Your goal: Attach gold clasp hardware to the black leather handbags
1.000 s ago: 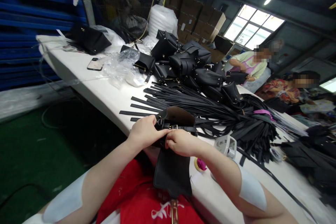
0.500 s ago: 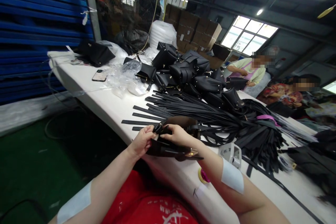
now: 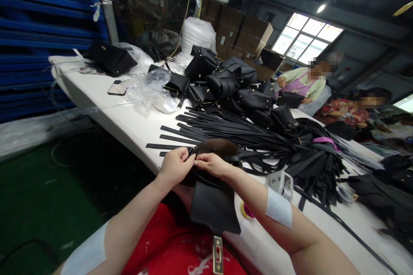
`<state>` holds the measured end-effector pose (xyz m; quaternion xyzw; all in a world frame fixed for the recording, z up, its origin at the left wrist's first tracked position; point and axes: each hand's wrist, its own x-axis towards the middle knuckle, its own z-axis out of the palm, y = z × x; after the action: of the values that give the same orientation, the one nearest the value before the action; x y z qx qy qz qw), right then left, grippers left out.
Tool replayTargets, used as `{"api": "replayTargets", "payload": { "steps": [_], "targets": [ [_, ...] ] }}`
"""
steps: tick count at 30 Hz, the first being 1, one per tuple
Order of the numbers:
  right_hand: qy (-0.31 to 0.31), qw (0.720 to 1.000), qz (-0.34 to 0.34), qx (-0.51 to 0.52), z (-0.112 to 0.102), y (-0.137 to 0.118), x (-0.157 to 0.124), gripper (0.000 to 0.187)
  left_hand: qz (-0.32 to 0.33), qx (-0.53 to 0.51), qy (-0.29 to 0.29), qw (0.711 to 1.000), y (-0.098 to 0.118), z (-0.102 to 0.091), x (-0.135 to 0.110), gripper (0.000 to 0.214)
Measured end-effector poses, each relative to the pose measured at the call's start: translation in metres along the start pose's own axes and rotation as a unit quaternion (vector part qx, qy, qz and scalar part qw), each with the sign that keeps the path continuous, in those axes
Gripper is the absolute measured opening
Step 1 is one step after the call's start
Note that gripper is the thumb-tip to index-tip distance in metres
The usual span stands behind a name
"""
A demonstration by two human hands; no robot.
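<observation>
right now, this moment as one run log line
left hand: gripping black bag at left end | right hand: close beside left | flap: hanging open | black straps: on table

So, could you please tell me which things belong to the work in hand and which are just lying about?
Seemingly belonging: held black bag, left hand, right hand; probably black straps, piled bags.
Seemingly lying about: phone, clear plastic.
</observation>
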<state>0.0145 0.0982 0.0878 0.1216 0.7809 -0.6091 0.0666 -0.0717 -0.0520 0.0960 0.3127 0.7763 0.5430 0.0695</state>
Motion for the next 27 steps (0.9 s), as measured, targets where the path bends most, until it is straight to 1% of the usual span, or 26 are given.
{"api": "replayTargets", "payload": {
  "steps": [4,6,10,12,15,18,20,23,25,27],
  "targets": [
    [0.011,1.000,-0.001,-0.007,-0.003,-0.009,-0.003,0.040,0.004,0.008,-0.003,1.000,-0.004,-0.011,0.001,0.042],
    [0.025,0.999,0.007,-0.019,-0.004,-0.010,-0.003,0.035,0.007,0.017,-0.007,1.000,-0.005,-0.015,0.001,0.042],
    [0.077,0.996,0.021,-0.051,-0.007,-0.008,-0.002,0.023,0.003,0.030,-0.020,0.999,-0.005,-0.018,-0.001,0.039],
    [0.081,0.994,0.024,-0.070,-0.011,-0.010,-0.002,0.018,0.002,0.034,-0.030,0.999,-0.004,-0.020,-0.003,0.039],
    [0.060,0.993,0.016,-0.101,-0.019,-0.016,-0.005,0.011,-0.002,0.032,-0.034,0.999,-0.004,-0.021,-0.005,0.039],
    [0.032,0.991,-0.006,-0.127,-0.026,-0.026,-0.006,0.012,-0.007,0.034,-0.026,0.999,-0.003,-0.020,-0.006,0.039],
    [0.013,0.990,-0.020,-0.141,-0.028,-0.032,-0.007,0.015,-0.008,0.037,-0.012,0.999,-0.003,-0.019,-0.004,0.039],
    [-0.018,0.986,-0.034,-0.165,-0.026,-0.037,-0.007,0.020,-0.010,0.031,0.004,0.999,-0.004,-0.016,-0.002,0.038],
    [-0.036,0.981,-0.048,-0.186,-0.022,-0.036,-0.007,0.026,-0.012,0.023,0.009,1.000,-0.005,-0.014,-0.001,0.038],
    [-0.039,0.976,-0.058,-0.208,-0.019,-0.033,-0.006,0.033,-0.011,0.018,0.010,1.000,-0.005,-0.013,0.000,0.037]
  ]
}}
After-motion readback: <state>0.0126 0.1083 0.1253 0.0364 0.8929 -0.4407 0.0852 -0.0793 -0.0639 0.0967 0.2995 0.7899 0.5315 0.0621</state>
